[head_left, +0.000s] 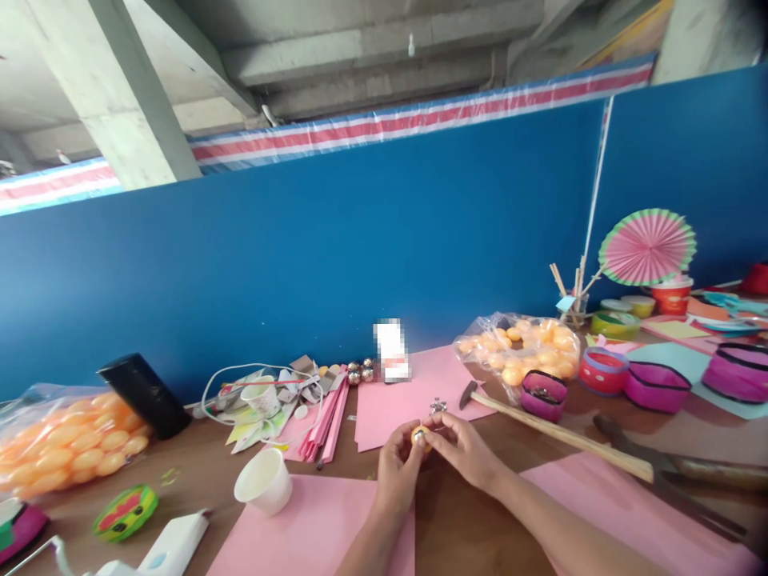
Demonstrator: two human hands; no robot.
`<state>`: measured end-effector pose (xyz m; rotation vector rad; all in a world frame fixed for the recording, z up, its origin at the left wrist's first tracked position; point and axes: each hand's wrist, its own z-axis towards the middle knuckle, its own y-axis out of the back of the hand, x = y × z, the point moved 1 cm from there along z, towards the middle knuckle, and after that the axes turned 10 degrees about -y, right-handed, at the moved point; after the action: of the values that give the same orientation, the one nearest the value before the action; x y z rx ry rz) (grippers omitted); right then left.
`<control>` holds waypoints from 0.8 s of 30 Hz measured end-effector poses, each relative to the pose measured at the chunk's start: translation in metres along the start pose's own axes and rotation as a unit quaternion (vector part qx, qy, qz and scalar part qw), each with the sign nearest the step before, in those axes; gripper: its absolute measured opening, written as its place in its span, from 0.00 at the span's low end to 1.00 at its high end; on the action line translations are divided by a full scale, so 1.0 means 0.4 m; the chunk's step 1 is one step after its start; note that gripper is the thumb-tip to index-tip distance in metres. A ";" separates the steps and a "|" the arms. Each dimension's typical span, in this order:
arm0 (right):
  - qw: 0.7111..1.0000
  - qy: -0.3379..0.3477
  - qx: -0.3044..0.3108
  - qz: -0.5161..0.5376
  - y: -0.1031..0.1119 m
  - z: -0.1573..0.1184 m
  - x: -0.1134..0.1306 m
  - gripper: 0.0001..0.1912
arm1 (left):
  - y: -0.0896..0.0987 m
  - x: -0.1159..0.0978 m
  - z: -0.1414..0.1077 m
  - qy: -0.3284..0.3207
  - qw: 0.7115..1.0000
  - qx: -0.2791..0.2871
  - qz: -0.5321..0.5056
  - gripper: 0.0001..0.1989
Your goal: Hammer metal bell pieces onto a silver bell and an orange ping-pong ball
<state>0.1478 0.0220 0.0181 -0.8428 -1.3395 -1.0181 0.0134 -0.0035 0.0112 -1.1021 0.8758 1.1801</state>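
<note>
My left hand (397, 466) and my right hand (466, 452) meet over the table, both closed on a small orange ball (426, 445). A shiny silver piece shows on the ball's near side, between the thumbs; its exact kind is too small to tell. Just beyond the fingers, a little heap of silver metal bits (438, 406) lies on a pink sheet (384, 408). To the right of the heap is the head of a hammer (558, 432), whose wooden handle slants toward the right front.
Bags of orange balls (540, 344) lie at both sides. A white paper cup (264, 482) stands on pink paper at left. Scissors-like dark tools (678, 464) and magenta pouches (543, 394) are at right. A phone (392, 352) leans by the blue partition (360, 240).
</note>
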 end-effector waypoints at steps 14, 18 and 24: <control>0.998 0.036 -0.013 -0.043 0.003 0.001 -0.004 0.12 | 0.004 0.017 -0.002 0.000 0.999 -0.007 0.035 0.19; 0.999 0.033 -0.009 -0.031 0.002 0.001 -0.007 0.11 | 0.004 0.018 -0.003 0.004 0.999 -0.009 0.040 0.19; 0.999 0.030 0.005 -0.019 0.003 0.003 -0.006 0.10 | 0.004 0.024 -0.005 0.006 0.999 -0.008 0.046 0.19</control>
<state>0.1486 0.0236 0.0159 -0.7751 -1.3126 -1.0586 0.0135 -0.0030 0.0013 -1.0912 0.9364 1.2595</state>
